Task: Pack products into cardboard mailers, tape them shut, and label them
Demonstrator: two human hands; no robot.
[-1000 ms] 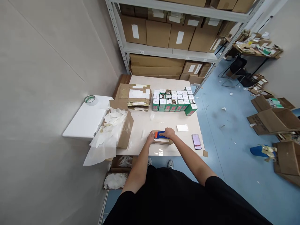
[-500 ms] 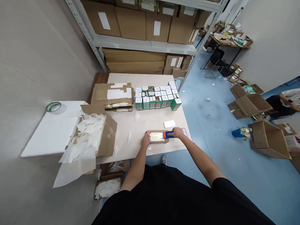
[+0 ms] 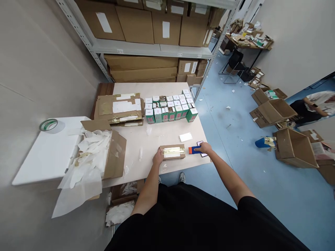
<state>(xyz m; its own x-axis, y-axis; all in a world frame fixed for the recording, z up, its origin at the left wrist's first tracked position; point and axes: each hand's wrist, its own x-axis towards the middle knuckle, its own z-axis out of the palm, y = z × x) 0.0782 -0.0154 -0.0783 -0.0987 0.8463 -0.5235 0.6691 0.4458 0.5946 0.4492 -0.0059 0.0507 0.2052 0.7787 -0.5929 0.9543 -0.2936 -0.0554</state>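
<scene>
A small cardboard box (image 3: 173, 157) with a white label and shiny clear tape on top lies near the table's front edge. My left hand (image 3: 158, 157) is closed on its left end, thumb at the upper corner. To the right of the box, a blue scraper-like tool with an orange end (image 3: 194, 150) is gripped in my right hand (image 3: 206, 148). The orange end points at the box, a small gap away from it. A phone (image 3: 203, 154) lies partly hidden beneath my right hand and the tool. Just behind is a white card or small flat box (image 3: 185, 137).
Green-and-white small boxes (image 3: 171, 111) stand in rows at the back of the table, beside flattened cardboard (image 3: 117, 108). An open carton (image 3: 115, 155) full of white paper and a tape roll (image 3: 48, 125) are left. Shelving rises behind; a person (image 3: 314, 106) sits far right.
My right hand has drawn the blue tool to the right, off the top of the box. My left hand stays on the box. The view has shifted slightly.
</scene>
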